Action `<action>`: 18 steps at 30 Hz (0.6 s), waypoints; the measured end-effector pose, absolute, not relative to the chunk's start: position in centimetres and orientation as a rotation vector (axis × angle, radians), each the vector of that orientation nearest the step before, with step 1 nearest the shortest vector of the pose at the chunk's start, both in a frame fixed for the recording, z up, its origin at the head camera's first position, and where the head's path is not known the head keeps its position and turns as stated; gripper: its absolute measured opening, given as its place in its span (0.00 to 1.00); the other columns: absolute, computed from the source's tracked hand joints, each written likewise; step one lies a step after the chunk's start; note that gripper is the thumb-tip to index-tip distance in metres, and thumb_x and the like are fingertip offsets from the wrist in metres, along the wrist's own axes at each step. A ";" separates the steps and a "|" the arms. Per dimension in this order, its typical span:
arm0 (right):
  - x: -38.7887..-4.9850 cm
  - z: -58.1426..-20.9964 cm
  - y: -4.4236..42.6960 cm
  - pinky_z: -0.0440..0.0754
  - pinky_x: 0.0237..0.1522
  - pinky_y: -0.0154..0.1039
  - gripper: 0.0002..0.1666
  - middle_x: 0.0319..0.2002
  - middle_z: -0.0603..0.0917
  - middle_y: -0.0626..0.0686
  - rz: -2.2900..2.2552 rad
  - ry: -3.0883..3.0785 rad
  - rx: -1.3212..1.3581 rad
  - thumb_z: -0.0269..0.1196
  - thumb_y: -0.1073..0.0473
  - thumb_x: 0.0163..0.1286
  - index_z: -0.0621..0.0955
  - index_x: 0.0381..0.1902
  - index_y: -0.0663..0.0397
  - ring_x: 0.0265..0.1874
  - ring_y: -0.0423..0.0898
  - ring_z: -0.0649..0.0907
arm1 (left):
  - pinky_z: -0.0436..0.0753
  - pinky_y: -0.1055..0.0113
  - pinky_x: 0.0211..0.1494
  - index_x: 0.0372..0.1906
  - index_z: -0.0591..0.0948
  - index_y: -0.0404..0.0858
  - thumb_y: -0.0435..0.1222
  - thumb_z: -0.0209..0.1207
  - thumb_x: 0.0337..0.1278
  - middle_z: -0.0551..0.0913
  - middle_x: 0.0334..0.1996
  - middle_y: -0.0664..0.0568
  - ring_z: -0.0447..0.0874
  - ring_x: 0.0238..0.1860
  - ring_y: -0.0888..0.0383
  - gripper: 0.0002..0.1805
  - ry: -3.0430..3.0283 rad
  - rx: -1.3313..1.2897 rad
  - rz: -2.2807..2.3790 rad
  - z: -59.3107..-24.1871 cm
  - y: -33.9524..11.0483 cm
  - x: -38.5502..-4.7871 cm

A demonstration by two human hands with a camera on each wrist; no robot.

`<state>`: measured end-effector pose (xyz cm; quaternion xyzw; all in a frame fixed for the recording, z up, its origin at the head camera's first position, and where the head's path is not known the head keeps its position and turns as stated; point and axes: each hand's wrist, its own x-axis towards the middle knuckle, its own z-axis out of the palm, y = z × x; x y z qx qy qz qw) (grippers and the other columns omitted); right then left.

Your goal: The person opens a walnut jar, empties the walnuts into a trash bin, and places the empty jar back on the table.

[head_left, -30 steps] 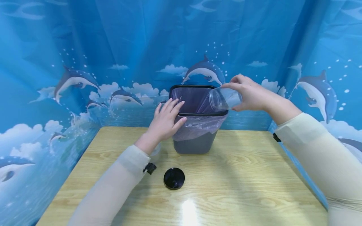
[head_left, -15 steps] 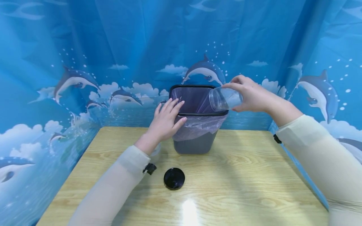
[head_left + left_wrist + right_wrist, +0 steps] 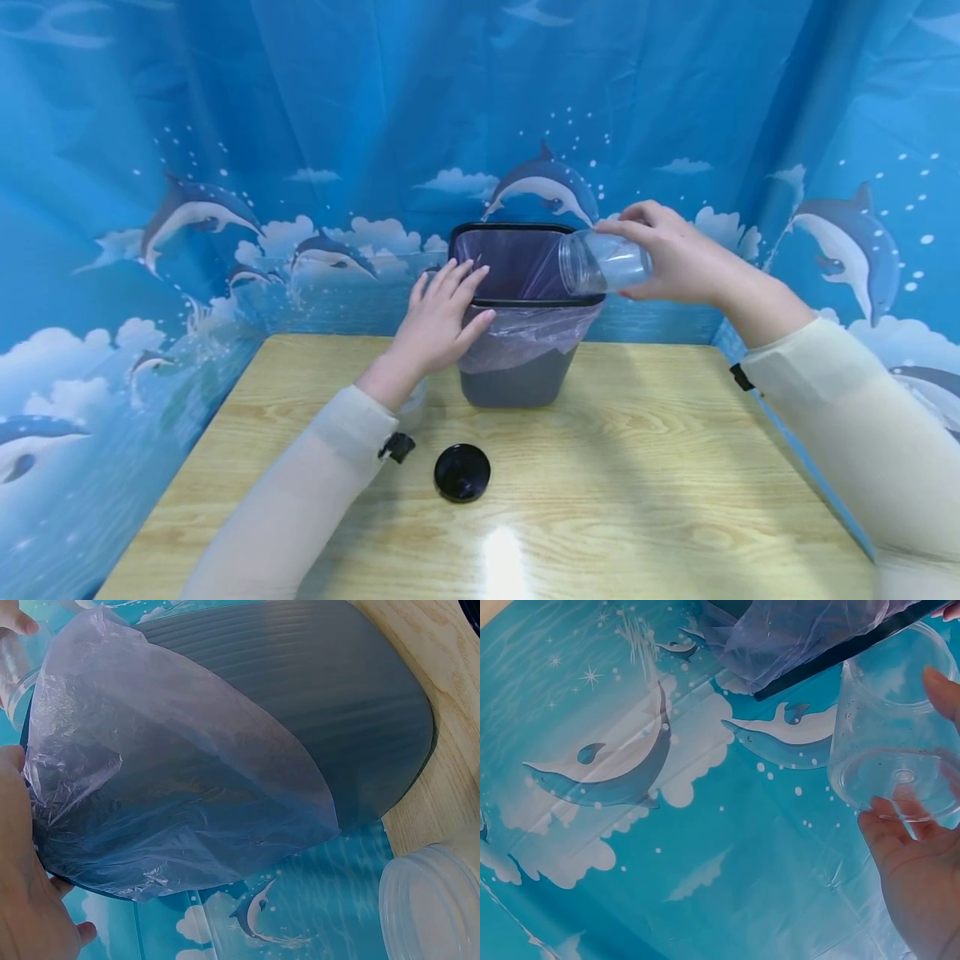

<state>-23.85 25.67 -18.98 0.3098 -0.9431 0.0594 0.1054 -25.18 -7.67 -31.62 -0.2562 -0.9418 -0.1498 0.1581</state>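
A grey waste bin [image 3: 517, 385] with a purple-tinted liner bag [image 3: 525, 340] folded over its rim stands upright at the back of the table. In the head view, my left hand [image 3: 437, 329] rests on the left side of the rim with fingers spread and fairly straight. My right hand [image 3: 678, 262] grips a clear jar [image 3: 600, 265] by its base end. The jar lies tipped sideways, its mouth over the bin's right rim. Small specks cling inside the jar [image 3: 885, 742] in the right wrist view. The bottom of the bin's inside is hidden.
A round black lid [image 3: 462, 473] lies on the wooden table [image 3: 637, 475] in front of the bin. Another clear jar [image 3: 427, 900] stands left of the bin, mostly behind my left wrist in the head view. A blue dolphin-print curtain [image 3: 420, 108] encloses the table's back and sides.
My right hand and the jar have shifted slightly to the right. The left hand, bin and black lid stay in place.
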 end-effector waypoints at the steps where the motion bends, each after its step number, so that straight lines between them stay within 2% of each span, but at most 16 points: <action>1: -23.8 -19.1 25.8 0.75 0.54 0.63 0.52 0.64 0.66 0.65 0.179 -2.767 0.917 0.78 0.60 0.53 0.67 0.75 0.48 0.60 0.63 0.68 | 0.36 0.43 0.78 0.81 0.48 0.56 0.64 0.36 0.73 0.47 0.81 0.53 0.34 0.80 0.52 0.38 -2.693 -0.732 -0.428 -31.7 -7.7 -25.2; 18: -23.2 -20.8 26.7 0.75 0.49 0.61 0.51 0.60 0.69 0.65 0.235 -2.492 1.026 0.81 0.64 0.47 0.72 0.70 0.53 0.56 0.63 0.71 | 0.37 0.42 0.77 0.81 0.47 0.56 0.65 0.35 0.73 0.47 0.81 0.53 0.35 0.80 0.52 0.39 -2.683 -0.727 -0.419 -31.8 -7.7 -25.2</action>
